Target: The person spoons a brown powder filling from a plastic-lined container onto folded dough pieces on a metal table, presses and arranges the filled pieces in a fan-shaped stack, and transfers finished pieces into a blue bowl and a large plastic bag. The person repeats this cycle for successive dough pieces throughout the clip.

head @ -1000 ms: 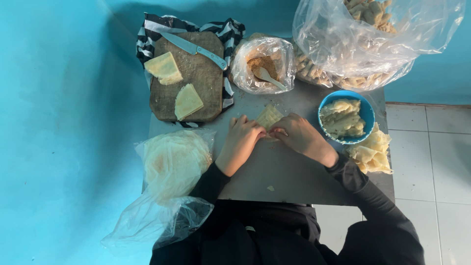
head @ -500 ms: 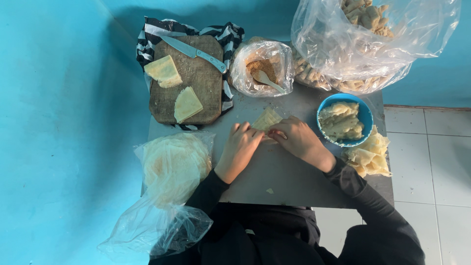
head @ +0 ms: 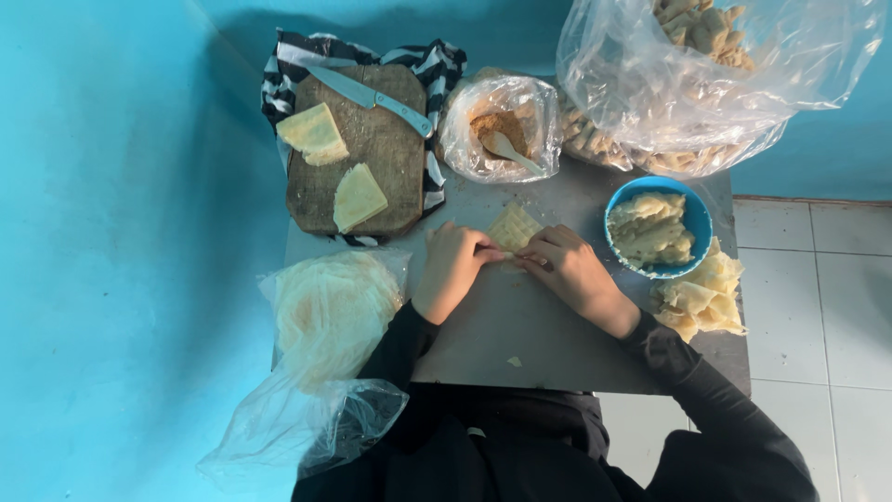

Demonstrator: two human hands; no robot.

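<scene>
On the small grey table [head: 520, 325] lies a pale yellow pastry sheet [head: 513, 226], and both hands press its near edge. My left hand [head: 452, 268] pinches the sheet's left corner. My right hand [head: 569, 272] holds the right side, fingers curled over the edge. The sheet's near part is hidden under the fingers.
A wooden cutting board [head: 372, 139] with two pastry wedges and a knife [head: 368, 97] lies on a striped cloth at the back left. A bag of brown filling with a spoon [head: 502, 125], a blue bowl [head: 692, 218], folded pastries [head: 701, 297], and plastic bags [head: 325, 316] surround the hands.
Both hands have stayed on the pastry sheet with only small finger shifts; the view has tilted slightly.
</scene>
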